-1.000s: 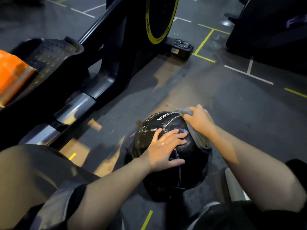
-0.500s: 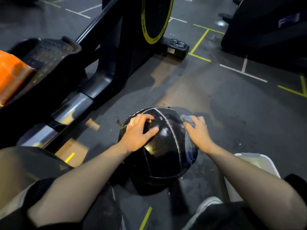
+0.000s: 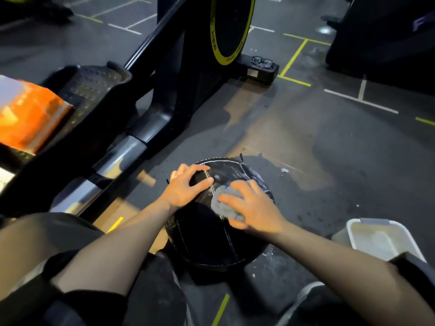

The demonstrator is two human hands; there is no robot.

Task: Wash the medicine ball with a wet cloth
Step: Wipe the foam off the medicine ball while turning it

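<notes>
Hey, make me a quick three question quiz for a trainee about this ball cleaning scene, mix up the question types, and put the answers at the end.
1. True or false: the grey cloth lies under the right hand on top of the medicine ball.
2. Multiple choice: what is the left hand doing? A) lifting the white tub B) resting on the ball's upper left side C) holding the eyeglasses
3. Fill in: the eyeglasses sit on the black base of the exercise ____.

Key: 1 true; 2 B; 3 machine. The white tub stands on the floor to the right of the ball, untouched.
</notes>
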